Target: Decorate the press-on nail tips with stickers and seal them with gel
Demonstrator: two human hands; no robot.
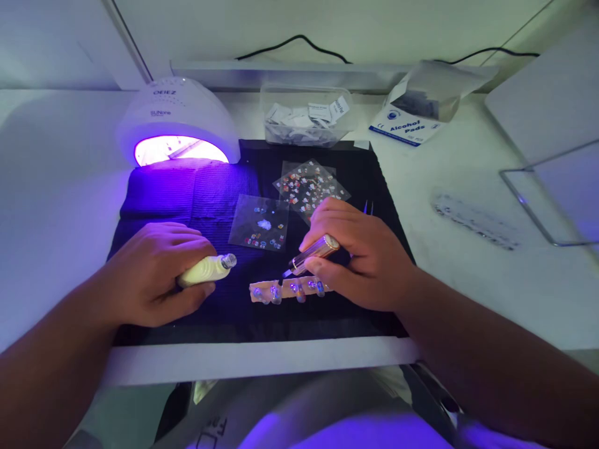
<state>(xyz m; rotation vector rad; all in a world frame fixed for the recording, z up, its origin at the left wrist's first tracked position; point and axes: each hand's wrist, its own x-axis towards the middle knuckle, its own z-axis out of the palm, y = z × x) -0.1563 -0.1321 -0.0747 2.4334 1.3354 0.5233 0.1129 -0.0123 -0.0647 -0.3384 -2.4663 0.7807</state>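
Note:
My left hand [163,274] is closed around a pale, uncapped nail polish bottle [206,270], tilted with its neck to the right. Between the fingers of my right hand [355,255] is a nail polish brush [316,254] with a shiny pinkish cap. Its bristle tip points down left, just above a beige strip [285,282] that carries several decorated false nails [275,292]. Whether the bristles touch the strip I cannot tell. My right fingers hide the strip's right end. Clear sticker sheets [259,221] lie beyond the strip on the black cloth [210,324].
A lit nail lamp [180,118] glows purple at the back left. Behind the cloth stand a clear tub [306,118] of small packets and an open alcohol pads box [412,112]. Tweezers [368,207] show past my right hand. A clear strip [475,221] lies on the right.

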